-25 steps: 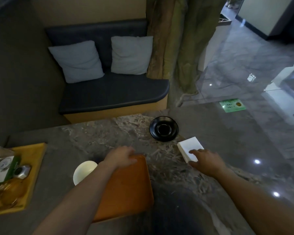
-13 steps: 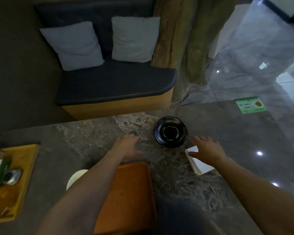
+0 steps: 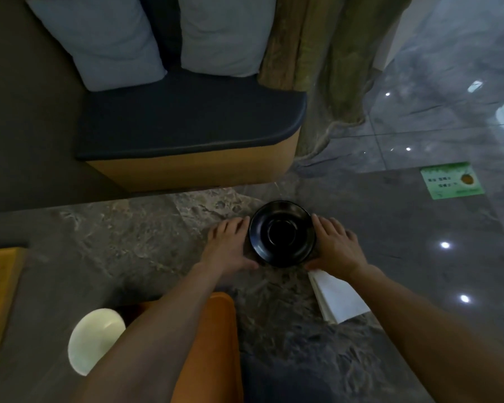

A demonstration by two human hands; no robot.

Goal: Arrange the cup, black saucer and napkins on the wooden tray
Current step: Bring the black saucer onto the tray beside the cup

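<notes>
The black saucer [image 3: 282, 233] lay near the tabletop's far edge; we flanked it with our left hand [image 3: 229, 249] and right hand [image 3: 336, 248], fingers spread, unclamped. Glossy, shallow-rimmed, it could slip if lifted unevenly.

Dim indoor scene, low contrast, muted colour. Brightest zone upper right: glossy floor [image 3: 437, 135] mirrors daylight patches and small ceiling-light spots. Same pinpoint glare on stone tabletop [image 3: 454, 271] at right. Black saucer [image 3: 282, 233] shows faint rim sheen, centre nearly lost in dark. Soft shadows only. Wide-angle bending at edges; forearms at bottom slightly soft.
</notes>
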